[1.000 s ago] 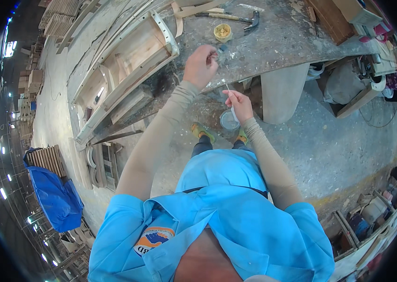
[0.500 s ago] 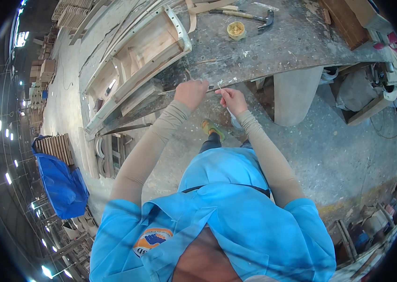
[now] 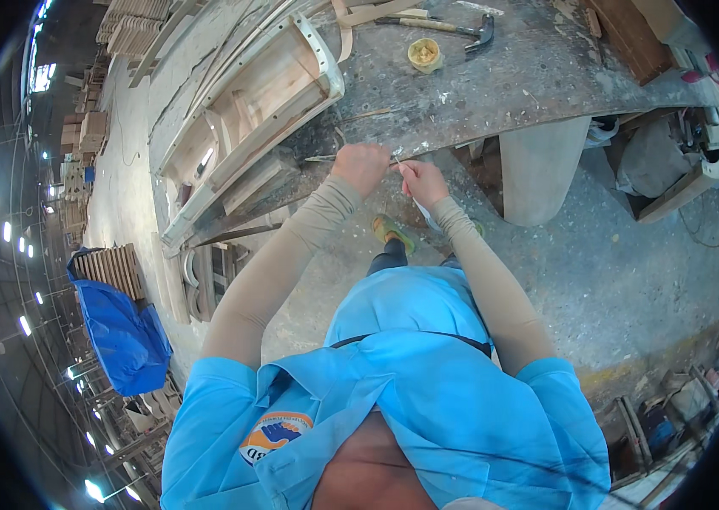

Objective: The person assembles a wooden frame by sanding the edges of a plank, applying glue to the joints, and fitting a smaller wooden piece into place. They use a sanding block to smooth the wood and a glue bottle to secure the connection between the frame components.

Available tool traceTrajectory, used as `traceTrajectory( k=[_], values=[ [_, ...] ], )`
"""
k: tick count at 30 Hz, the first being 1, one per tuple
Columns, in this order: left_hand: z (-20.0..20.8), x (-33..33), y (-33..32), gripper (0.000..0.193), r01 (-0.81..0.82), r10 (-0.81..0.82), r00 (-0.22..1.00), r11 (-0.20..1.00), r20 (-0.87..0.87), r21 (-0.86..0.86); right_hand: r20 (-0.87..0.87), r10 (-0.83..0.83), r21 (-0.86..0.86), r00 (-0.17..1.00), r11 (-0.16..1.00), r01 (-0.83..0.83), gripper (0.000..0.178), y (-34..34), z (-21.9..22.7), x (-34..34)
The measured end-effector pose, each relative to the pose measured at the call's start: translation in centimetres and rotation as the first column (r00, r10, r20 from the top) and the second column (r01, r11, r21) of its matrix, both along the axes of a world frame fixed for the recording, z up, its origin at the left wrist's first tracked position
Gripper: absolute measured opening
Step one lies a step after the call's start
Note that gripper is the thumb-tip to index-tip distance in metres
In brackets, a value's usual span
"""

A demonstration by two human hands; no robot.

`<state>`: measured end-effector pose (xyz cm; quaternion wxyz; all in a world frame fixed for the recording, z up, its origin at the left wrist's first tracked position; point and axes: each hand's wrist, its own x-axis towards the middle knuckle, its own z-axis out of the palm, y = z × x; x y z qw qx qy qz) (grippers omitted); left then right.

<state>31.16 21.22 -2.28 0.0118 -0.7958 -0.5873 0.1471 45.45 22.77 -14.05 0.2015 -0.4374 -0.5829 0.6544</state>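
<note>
My left hand [image 3: 363, 167] is closed over the near edge of the workbench. It grips a slender pointed tool [image 3: 318, 159], whose light, blade-like end sticks out to the left; my fist hides the rest. Close on its right, my right hand [image 3: 424, 182] is closed in a pinch. A thin light sliver [image 3: 395, 159] shows between the two hands, at my right fingertips. Something white hangs below my right hand, too small to name. Left of my hands lies a long wooden frame [image 3: 249, 127] with a hollow inside and holes along its rim.
On the workbench [image 3: 504, 93] lie a hammer [image 3: 483, 34] and a small tub of yellowish paste [image 3: 424, 56]. A curved pale panel [image 3: 542, 174] stands under its edge. A blue tarp [image 3: 125, 340] covers stacked wood at the left. My feet are on the concrete floor below.
My left hand has shifted slightly right, closer to my right hand, and more of the pointed tool shows on its left. My right hand has barely moved.
</note>
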Motion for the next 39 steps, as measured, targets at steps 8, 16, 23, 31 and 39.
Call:
traceTrajectory(
  k=[8,16,23,31,39],
  values=[
    [0.0,0.6,0.9,0.009,0.033,-0.035,0.997,0.999,-0.069,-0.035,0.007,0.028,-0.015,1.0,1.0,-0.028,0.029,0.3,0.7,0.3],
    [-0.5,1.8,2.3,0.017,0.124,-0.159,0.967,0.977,-0.2,-0.174,0.033,0.006,0.087,0.999,0.996,-0.009,0.027,0.2,0.0,0.2],
    [-0.4,3.2,3.3,0.016,0.021,-0.074,0.976,0.968,-0.203,-0.25,0.224,-0.016,0.364,0.975,0.929,-0.068,0.022,0.3,1.5,0.9],
    [1.1,4.6,4.1,0.011,0.072,-0.118,0.968,0.976,-0.222,-0.206,0.166,-0.041,0.442,0.985,0.896,-0.037,0.02,-0.2,0.8,1.8],
    [-0.5,-1.7,4.1,0.016,-0.061,0.044,0.997,0.947,-0.061,-0.314,-0.051,-0.081,0.342,0.995,0.935,0.094,0.023,-1.2,3.0,5.4]
  ],
)
